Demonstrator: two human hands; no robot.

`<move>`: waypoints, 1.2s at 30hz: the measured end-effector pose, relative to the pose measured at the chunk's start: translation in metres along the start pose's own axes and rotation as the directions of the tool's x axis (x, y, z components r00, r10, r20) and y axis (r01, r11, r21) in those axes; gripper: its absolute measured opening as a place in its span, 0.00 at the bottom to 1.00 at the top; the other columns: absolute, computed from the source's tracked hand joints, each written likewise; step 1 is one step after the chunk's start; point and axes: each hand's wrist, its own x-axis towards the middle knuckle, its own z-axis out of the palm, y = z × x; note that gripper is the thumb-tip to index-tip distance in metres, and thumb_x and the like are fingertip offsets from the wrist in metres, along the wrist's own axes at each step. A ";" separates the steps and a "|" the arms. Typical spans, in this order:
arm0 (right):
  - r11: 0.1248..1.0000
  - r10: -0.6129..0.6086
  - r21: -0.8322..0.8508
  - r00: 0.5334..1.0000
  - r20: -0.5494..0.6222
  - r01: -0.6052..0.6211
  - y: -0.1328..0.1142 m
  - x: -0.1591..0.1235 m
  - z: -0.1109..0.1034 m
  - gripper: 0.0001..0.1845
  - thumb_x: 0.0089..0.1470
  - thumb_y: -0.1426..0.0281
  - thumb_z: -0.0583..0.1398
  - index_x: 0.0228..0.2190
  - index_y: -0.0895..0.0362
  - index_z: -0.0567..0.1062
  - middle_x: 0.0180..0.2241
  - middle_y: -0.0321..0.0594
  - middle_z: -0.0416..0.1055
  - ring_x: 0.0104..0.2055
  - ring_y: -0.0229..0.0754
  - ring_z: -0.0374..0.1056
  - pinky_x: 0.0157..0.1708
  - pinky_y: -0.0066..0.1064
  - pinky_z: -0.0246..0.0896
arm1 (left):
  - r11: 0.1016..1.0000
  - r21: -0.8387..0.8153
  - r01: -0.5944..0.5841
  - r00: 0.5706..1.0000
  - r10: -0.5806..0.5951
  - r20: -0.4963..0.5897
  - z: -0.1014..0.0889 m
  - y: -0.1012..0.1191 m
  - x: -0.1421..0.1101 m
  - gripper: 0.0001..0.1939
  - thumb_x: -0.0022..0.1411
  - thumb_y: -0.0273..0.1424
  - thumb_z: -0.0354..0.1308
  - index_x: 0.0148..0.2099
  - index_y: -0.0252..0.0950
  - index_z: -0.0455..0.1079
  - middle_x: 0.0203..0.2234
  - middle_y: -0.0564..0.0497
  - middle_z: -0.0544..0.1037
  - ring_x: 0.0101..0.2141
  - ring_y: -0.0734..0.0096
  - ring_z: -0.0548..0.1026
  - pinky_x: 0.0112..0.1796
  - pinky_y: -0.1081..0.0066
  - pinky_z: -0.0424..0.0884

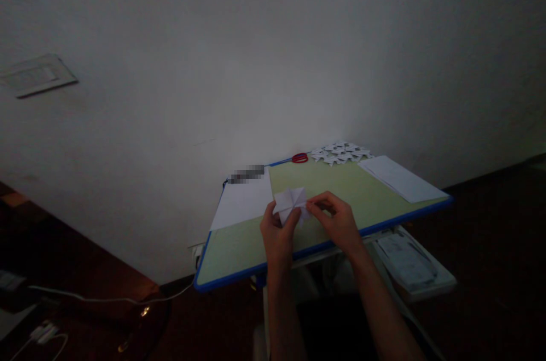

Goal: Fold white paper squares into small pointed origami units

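A small piece of folded white paper [290, 199] with creases meeting near its middle is held up above the front of the desk. My left hand [279, 233] grips it from the left and below, thumb pressed on its face. At its right edge, my right hand [335, 218] pinches a corner or flap between thumb and fingertips. The paper's underside and some of my left fingers are hidden.
The pale green desk top [239, 258] has a blue edge. White sheets [243, 202] lie at left, a paper stack [401, 179] at right. Red-handled scissors [300, 158] and several folded paper pieces [341, 152] lie along the back. Behind stands a wall [256, 65].
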 end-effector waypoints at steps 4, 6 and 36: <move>1.000 -0.005 0.003 1.000 0.004 0.005 -0.001 0.000 0.000 0.08 0.55 0.63 0.67 0.31 0.55 0.78 0.31 0.40 0.79 0.35 0.44 0.75 0.38 0.35 0.69 | 1.000 -0.012 0.016 1.000 -0.016 -0.007 0.001 0.000 0.000 0.27 0.49 0.35 0.74 0.48 0.32 0.71 0.29 0.48 0.84 0.26 0.69 0.80 0.29 0.75 0.72; 1.000 -0.010 0.006 1.000 0.012 0.010 -0.001 0.000 0.000 0.08 0.55 0.63 0.67 0.31 0.55 0.78 0.31 0.39 0.79 0.35 0.44 0.75 0.38 0.35 0.69 | 1.000 -0.005 0.016 1.000 -0.016 -0.021 0.001 0.001 0.000 0.27 0.48 0.34 0.74 0.48 0.33 0.70 0.29 0.49 0.84 0.26 0.69 0.79 0.28 0.75 0.71; 0.973 -0.166 -0.143 0.980 0.113 0.182 -0.005 0.003 0.000 0.05 0.58 0.65 0.64 0.34 0.52 0.76 0.35 0.39 0.76 0.38 0.45 0.72 0.38 0.34 0.69 | 0.999 -0.041 0.002 0.991 0.003 0.133 -0.001 0.003 0.000 0.21 0.52 0.37 0.73 0.45 0.33 0.73 0.35 0.45 0.84 0.32 0.65 0.82 0.35 0.72 0.74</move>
